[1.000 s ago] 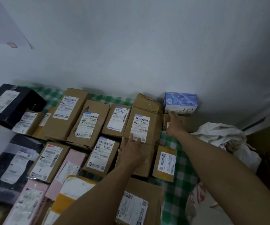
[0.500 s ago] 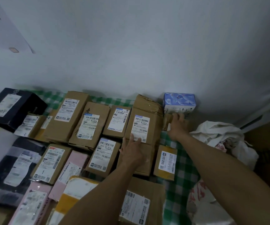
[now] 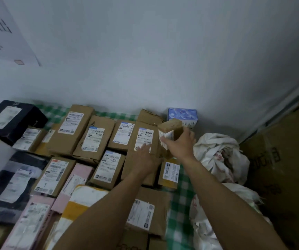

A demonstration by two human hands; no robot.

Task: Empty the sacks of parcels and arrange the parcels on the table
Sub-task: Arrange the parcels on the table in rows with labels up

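Note:
Several labelled cardboard and pink parcels lie packed in rows on a table with a green checked cloth. My right hand grips a small brown box and holds it tilted in the air, in front of a blue box by the wall. My left hand lies flat with straight fingers on a long brown parcel that has a white label. A white sack lies crumpled at the table's right edge, and a second white sack sits nearer to me.
A white wall runs right behind the parcels. A black box stands at the far left. Dark plastic mailers lie at the left edge. A large cardboard carton stands to the right of the sacks.
My right hand has lifted the small brown box off the cloth by the blue box and tilted it up. My left hand stays on the long parcel.

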